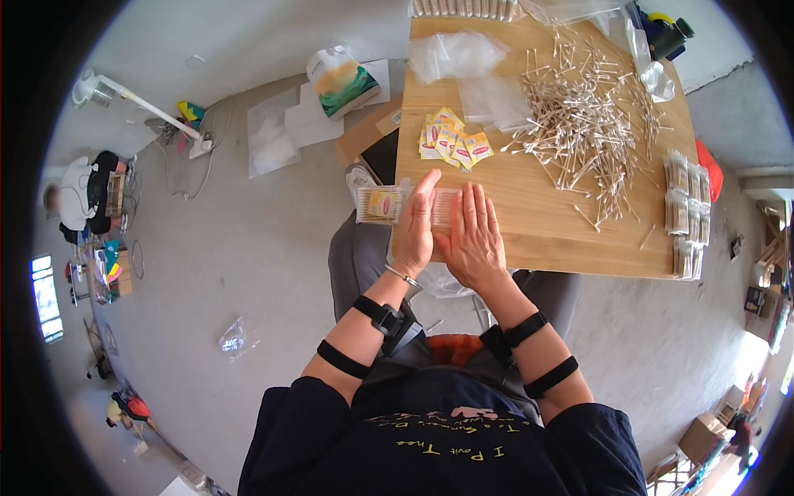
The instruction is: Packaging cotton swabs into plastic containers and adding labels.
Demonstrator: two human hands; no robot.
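At the table's near left corner, my left hand (416, 227) stands on edge with its fingers stretched out. My right hand (475, 236) lies flat, palm down, its fingers straight and close together. Between the two hands shows a row of cotton swabs (445, 207), partly covered by my right hand. Just left of my left hand, a pack of cotton swabs (365, 207) with a yellow card (382, 203) on it juts past the table's edge. Beyond my fingertips lie several overlapping yellow and white cards (451, 139).
A large heap of loose cotton swabs (579, 116) covers the table's (529, 240) far right part. Clear plastic bags (459, 56) lie at the back left. Filled packs (686, 211) are stacked along the right edge. A cardboard box (364, 136) stands left of the table.
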